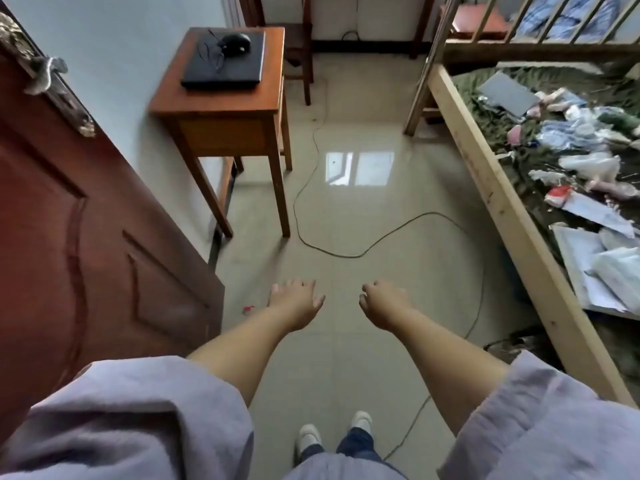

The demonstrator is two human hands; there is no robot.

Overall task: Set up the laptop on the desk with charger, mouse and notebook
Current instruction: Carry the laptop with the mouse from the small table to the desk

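Note:
A closed black laptop (223, 69) lies on a small wooden desk (221, 105) against the left wall, far ahead of me. On its lid rest a black mouse (236, 42) and a loose coil of thin black cable (211, 51). My left hand (296, 303) and my right hand (382, 304) hang out in front of me over the tiled floor, well short of the desk. Both hold nothing; the left has its fingers spread, the right has them loosely curled. No notebook can be told apart.
A dark red door (86, 237) stands open at my left. A wooden bunk bed (502, 209) at the right is strewn with papers, bags and a grey flat item (507, 93). A long cable (346, 254) snakes across the floor. A wooden chair (298, 46) stands behind the desk.

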